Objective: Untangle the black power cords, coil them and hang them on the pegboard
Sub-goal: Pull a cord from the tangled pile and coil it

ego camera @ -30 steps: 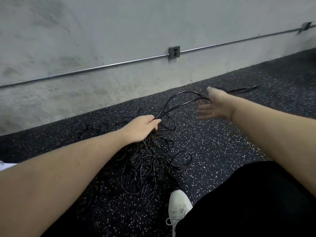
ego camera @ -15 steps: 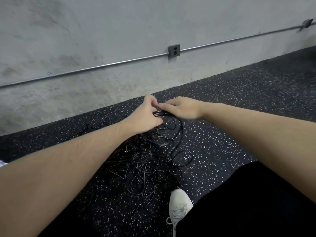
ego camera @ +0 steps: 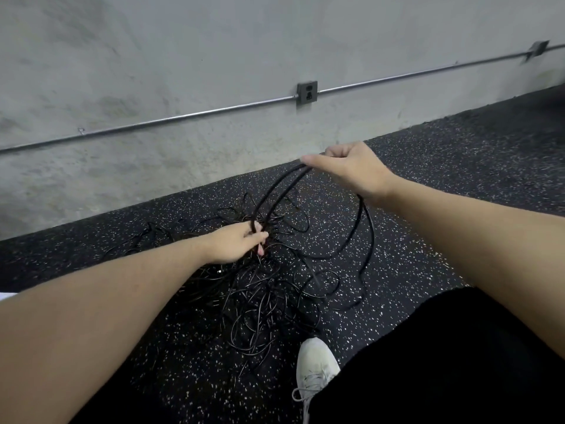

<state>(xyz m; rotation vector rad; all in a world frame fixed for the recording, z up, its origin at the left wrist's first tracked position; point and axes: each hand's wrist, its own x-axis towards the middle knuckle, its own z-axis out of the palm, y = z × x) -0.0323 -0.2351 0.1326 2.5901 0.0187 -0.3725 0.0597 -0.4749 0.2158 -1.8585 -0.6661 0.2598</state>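
Gripping with both hands, we work over the speckled floor (ego camera: 412, 240). Our tangled black power cords (ego camera: 263, 301) lie heaped there, beneath and just before the left hand (ego camera: 235, 243), whose fingers curl round strands at the heap's top. Our raised right hand (ego camera: 351, 169) pinches two strands arcing down to the left.

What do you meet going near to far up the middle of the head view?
White shoe → tangled black cords on the speckled floor → left hand gripping cords → right hand holding raised strands → wall outlet.
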